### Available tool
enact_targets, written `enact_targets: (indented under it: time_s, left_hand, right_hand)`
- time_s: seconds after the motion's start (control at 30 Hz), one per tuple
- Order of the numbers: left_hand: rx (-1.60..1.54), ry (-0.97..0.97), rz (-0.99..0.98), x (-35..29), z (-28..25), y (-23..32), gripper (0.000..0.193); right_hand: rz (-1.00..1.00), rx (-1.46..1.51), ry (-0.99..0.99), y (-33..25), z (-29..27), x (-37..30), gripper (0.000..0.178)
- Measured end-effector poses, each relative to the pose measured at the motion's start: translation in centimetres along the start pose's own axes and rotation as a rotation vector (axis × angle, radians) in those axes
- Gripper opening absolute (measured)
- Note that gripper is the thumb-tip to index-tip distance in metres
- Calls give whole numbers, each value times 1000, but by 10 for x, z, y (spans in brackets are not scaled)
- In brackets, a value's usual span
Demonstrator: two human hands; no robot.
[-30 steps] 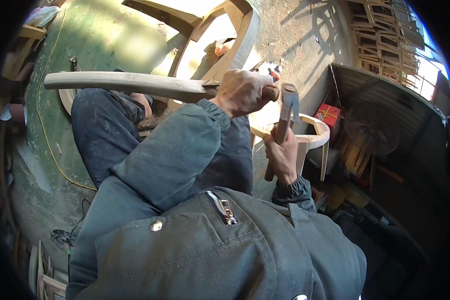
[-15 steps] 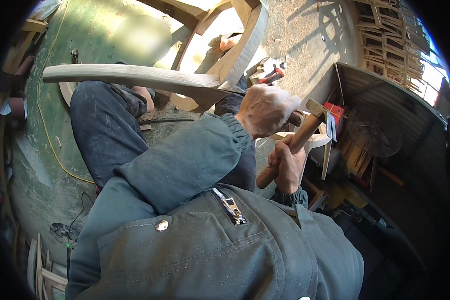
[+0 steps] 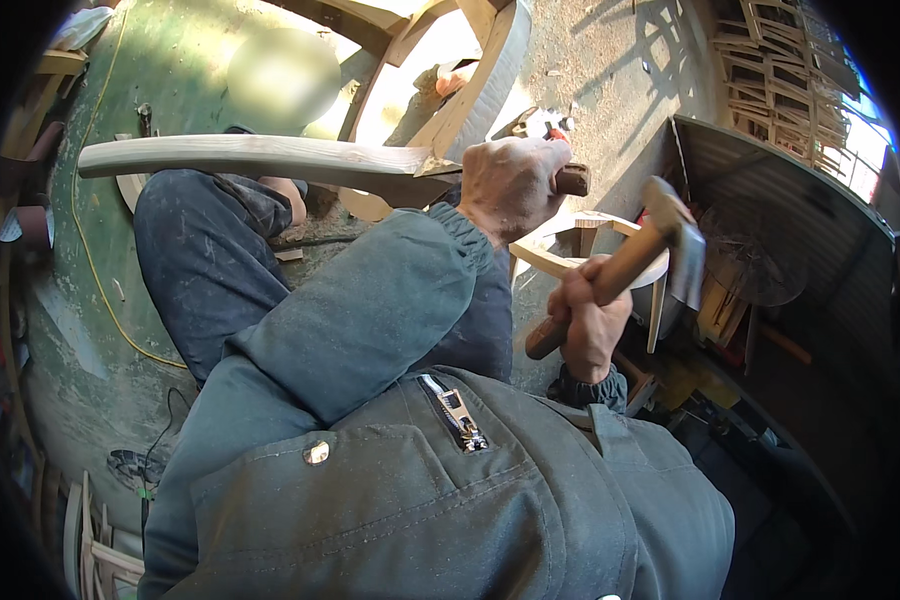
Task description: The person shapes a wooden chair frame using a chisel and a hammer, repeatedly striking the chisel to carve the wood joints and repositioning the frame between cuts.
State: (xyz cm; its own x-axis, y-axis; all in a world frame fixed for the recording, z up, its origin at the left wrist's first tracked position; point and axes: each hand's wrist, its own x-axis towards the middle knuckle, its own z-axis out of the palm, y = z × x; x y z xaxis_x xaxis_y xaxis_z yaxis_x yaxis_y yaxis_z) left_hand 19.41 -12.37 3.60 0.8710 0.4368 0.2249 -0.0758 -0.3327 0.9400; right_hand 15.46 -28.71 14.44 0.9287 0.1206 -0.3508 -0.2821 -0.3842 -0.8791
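While the left hand [image 3: 510, 185] is closed in a full fist around a dark wooden tool handle [image 3: 572, 179], whose butt end projects past the knuckles, the working end of that tool sits against the curved wooden piece [image 3: 260, 158]; the blade itself is too small to identify. That pale, bent workpiece runs leftward from the fist and lies across the person's knee [image 3: 195, 215], with a chipped, notched area just beside the fist. The right hand [image 3: 588, 322] is likewise closed tight, gripping the lower part of a hammer [image 3: 638, 252] by its wooden shaft; the shaft tilts up and away, and the steel head stands clear of the tool handle, near but not touching it. Behind both hands stands a small round wooden stool frame [image 3: 580, 260], partly hidden by them. Farther out, a curved chair frame [image 3: 480, 75] rests on the green-stained floor [image 3: 170, 70], a yellow cord [image 3: 95, 270] trails along the left, and stacked wooden frames [image 3: 770, 60] fill the upper right.
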Motion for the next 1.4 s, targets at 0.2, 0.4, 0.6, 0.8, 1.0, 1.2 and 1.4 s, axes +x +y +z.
enact_targets:
  time_s: [0.2, 0.4, 0.6, 0.8, 1.0, 1.2, 1.4]
  left_hand:
    - [60, 4, -15, 1, 4, 0, 26]
    - [97, -55, -4, -4, 5, 0, 18]
    - [136, -60, -3, 2, 4, -4, 26]
    - [152, -176, -68, 1, -2, -5, 29]
    - [150, -63, -57, 3, -1, -13, 30]
    - [51, -44, 84, -14, 2, 8, 17]
    - [-34, 51, 206, -6, 7, 17, 16]
  right_hand:
    - [-284, -626, -74, 2, -12, 28, 12]
    - [-63, -21, 68, 11, -13, 25, 11]
    - [168, -575, -4, 10, -6, 27, 12]
    - [-338, -772, -209, 4, -6, 29, 11]
    - [11, 126, 4, 21, -8, 29, 12]
    - [171, -208, -24, 40, -13, 17, 10]
    - [237, -98, -29, 32, -8, 4, 14]
